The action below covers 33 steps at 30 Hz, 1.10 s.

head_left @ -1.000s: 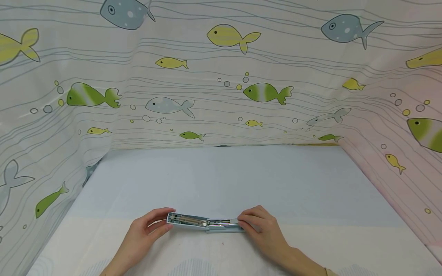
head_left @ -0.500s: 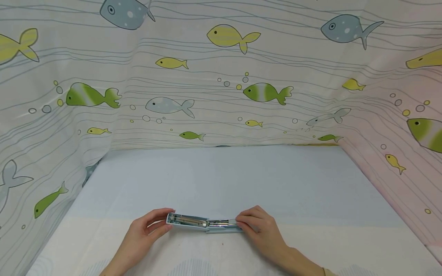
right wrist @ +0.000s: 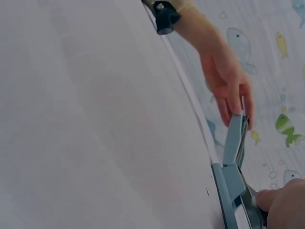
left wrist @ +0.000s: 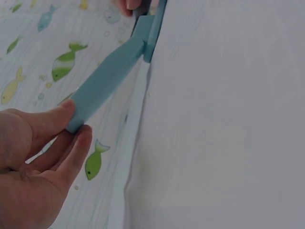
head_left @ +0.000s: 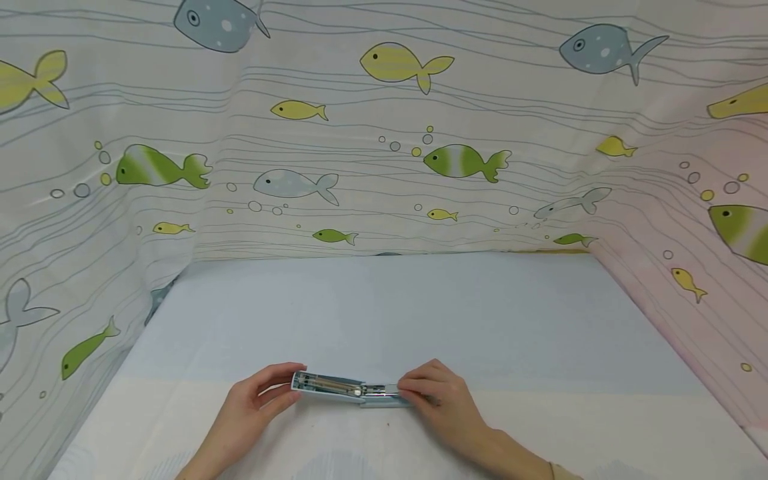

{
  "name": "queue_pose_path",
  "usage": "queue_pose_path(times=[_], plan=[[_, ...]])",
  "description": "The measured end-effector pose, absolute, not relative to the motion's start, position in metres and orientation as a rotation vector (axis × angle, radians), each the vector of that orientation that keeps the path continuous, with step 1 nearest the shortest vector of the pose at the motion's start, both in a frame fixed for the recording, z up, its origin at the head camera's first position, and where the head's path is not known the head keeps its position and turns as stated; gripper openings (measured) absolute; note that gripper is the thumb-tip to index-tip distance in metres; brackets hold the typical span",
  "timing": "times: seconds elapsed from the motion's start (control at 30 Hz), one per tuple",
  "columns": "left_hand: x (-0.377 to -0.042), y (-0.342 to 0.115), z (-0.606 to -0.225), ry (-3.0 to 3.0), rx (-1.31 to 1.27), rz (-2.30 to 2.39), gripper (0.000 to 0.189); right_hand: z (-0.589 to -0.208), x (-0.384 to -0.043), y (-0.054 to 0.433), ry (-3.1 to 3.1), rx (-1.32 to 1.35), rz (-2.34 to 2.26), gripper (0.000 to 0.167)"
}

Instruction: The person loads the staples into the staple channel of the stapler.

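A light blue stapler lies opened out lengthwise in front of me, its metal inside facing up. My left hand grips the far end of its raised top cover between thumb and fingers. The other half, the base, rests on the table. Over it, my right hand pinches a small light grey strip lying along the metal channel. The fingers hide the strip's right end and the end of the base. In the right wrist view, the right thumb is close beside the channel.
A white and pale blue cloth covers the table. Fish-printed curtains hang behind it and on both sides. A tiny dark speck lies on the cloth just in front of the stapler.
My right hand has moved left along the stapler's base, with the light grey strip shifting left along the channel. The left hand and the top cover have hardly moved.
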State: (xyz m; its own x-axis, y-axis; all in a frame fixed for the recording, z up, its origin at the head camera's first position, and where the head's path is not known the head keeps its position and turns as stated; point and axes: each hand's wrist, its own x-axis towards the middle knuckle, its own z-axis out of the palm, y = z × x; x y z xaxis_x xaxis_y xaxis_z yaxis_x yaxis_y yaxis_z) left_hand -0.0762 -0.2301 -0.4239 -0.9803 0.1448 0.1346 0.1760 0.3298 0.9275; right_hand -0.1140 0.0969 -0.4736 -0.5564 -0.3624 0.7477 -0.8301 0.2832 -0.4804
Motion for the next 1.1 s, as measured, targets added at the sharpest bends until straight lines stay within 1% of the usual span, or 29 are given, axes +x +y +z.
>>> queue_pose_path(times=[0.37, 1.1], plan=[[-0.0751, -0.2296, -0.4208, -2.562, -0.271, -1.797, 0.039, -0.4744, -0.1130, 0.0897, -2.075, 1.064, 1.203, 0.020], [-0.0744, -0.2320, -0.4236, -2.532, -0.325, -1.793, 0.037, -0.4774, -0.1132, 0.0904, -2.125, 1.057, 1.268, 0.016]])
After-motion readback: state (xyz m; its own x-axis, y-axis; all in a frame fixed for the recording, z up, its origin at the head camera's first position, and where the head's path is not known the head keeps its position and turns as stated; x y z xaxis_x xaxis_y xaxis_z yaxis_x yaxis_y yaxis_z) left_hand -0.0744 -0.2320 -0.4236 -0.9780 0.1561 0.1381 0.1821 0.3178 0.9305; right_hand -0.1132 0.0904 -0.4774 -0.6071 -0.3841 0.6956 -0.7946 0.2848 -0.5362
